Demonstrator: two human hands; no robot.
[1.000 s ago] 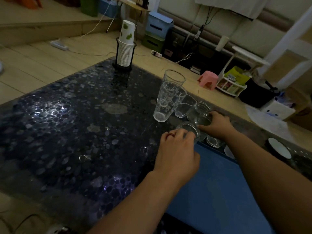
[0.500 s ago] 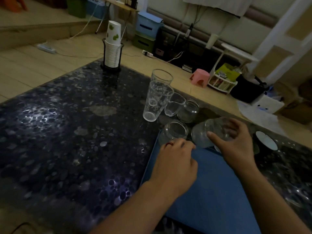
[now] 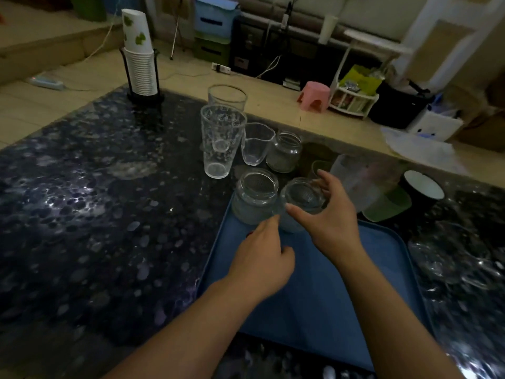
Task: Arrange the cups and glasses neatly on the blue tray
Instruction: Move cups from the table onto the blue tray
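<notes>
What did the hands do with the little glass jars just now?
The right hand carried a small jar from the table to the blue tray, beside the first jar, and keeps hold of it. The left hand let go of the first jar and drew back. The tall glasses stayed put.

A dark table (image 3: 95, 214) with a glossy pebble-patterned top fills the view. On it lies a blue tray (image 3: 314, 296), near the front right. Beyond the tray's far left corner, two tall clear glasses (image 3: 221, 140), a smaller tumbler (image 3: 257, 143) and a glass jar (image 3: 284, 153) stand close together. At the far left edge is a black wire holder with stacked paper cups (image 3: 140, 69). To the right stand a green cup (image 3: 388, 203) and a dark bowl (image 3: 422, 187).
</notes>
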